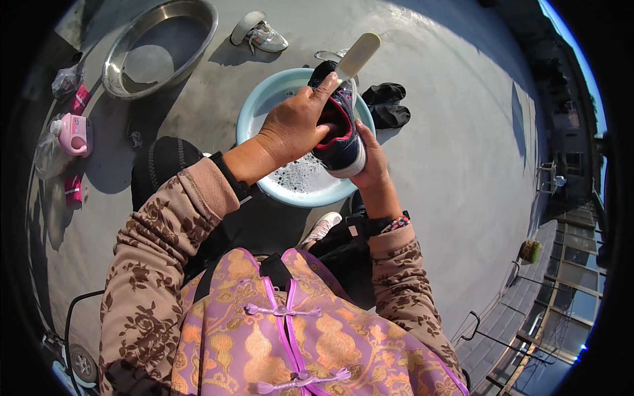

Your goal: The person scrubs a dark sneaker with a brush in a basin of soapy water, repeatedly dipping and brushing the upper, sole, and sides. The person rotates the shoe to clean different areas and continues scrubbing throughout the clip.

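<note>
My left hand (297, 119) is closed around a tool with a flat cream handle (364, 49), apparently a brush; its working end is hidden under my fingers. The thumb reaches into the opening of a dark navy sneaker (352, 148) with red lining and a white sole. Gripping that sneaker at its heel and side is my right hand (374, 161). Both hands hold the shoe tilted over the right part of a light blue basin (250, 106), which contains sudsy water (297, 175). Beyond the basin's far rim, another light-coloured item is partly hidden behind the shoe.
A metal basin (111, 72) stands at upper left. A whitish sneaker (267, 38) lies beyond the blue basin, dark shoes or socks (389, 116) right of it. At far left are a pink jug (79, 133) and pink packets (73, 190). My white-shod foot (324, 225) is near the basin.
</note>
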Demonstrator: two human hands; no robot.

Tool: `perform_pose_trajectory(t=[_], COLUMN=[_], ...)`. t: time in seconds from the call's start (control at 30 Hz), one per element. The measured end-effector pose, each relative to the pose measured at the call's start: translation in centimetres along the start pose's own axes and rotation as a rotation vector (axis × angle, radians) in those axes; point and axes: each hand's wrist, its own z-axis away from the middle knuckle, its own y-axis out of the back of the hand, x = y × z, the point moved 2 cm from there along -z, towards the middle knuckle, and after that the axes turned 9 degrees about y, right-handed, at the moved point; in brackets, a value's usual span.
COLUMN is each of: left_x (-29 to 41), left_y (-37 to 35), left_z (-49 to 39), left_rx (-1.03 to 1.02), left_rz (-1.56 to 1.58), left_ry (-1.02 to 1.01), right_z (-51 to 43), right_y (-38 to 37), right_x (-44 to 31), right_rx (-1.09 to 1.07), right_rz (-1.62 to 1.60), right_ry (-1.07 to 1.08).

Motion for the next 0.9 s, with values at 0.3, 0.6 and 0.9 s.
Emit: perform_pose_trajectory(t=[0.3, 0.6, 0.9], left_x=[-1.1, -3.7, -5.7], left_y=[-0.7, 2.8, 2.1], left_z=[-0.5, -3.3, -3.1], left_rx=[-0.021, 0.023, -0.211], left_rz=[-0.107, 0.472, 0.831], left_ry=[0.054, 0.19, 0.625], right_z=[0.1, 0.6, 1.7], right_y=[0.2, 1.1, 0.0], right_x=[0.2, -0.7, -0.4], right_rx=[0.04, -0.046, -0.086], right_rz=[0.078, 0.124, 0.341], right_ry=[0.002, -0.001, 0.044])
